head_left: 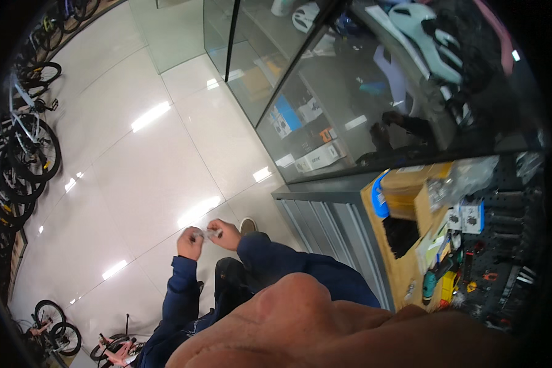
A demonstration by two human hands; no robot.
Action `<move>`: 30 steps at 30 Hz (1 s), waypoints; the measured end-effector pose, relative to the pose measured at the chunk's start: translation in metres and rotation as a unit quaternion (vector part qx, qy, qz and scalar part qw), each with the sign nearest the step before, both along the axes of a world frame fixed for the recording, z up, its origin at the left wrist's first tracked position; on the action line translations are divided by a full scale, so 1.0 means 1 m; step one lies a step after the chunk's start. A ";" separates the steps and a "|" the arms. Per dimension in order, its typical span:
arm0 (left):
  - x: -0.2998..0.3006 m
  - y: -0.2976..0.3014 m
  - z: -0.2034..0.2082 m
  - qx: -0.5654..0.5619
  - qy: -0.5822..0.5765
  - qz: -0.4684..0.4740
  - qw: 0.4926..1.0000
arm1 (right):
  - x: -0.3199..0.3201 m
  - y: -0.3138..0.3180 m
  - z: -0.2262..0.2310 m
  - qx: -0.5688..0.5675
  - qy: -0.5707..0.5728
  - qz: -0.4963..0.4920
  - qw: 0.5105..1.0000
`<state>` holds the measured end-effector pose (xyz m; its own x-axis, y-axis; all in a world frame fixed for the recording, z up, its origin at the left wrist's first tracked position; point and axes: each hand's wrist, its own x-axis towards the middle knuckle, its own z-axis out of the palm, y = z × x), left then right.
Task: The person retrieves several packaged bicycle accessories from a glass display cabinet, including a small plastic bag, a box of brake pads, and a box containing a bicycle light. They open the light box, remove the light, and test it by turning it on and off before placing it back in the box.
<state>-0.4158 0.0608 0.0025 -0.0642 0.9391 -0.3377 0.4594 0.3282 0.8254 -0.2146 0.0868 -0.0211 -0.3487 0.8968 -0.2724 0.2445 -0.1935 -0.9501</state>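
Left hand [190, 242]: fingers curled, pinching one end of a small pale packet [210, 233]. Right hand [227, 233]: fingers closed on the packet's other end. Packet: held between both hands, above the white tiled floor [141, 165], in front of the dark blue sleeves [270, 260]. Nearby, right: grey cabinet [325, 224], wooden worktop [405, 264] with tools, glass showcase [325, 104]. Far left: row of bicycles [24, 147].

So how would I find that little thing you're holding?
Start at the big shiny white floor, then follow the two dark blue sleeves up to the left hand and right hand. The small pale clear packet is pinched between them, the only thing both hands touch.
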 end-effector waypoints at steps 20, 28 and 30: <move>-0.067 0.141 0.285 0.180 -0.251 0.069 0.949 | -0.084 0.179 0.350 0.039 -0.055 0.176 0.982; -0.239 0.263 0.313 0.019 -0.425 0.116 0.897 | -0.250 0.280 0.381 -0.030 0.097 -0.022 0.995; -0.268 0.287 0.317 0.018 -0.415 0.101 0.904 | -0.272 0.302 0.384 -0.038 0.100 -0.030 0.994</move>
<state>-0.6833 0.3475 0.3193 0.0256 0.9479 -0.3175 -0.3902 0.3019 0.8698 -0.4867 0.3886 0.3632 -0.3492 0.8967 -0.2719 0.0387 -0.2761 -0.9604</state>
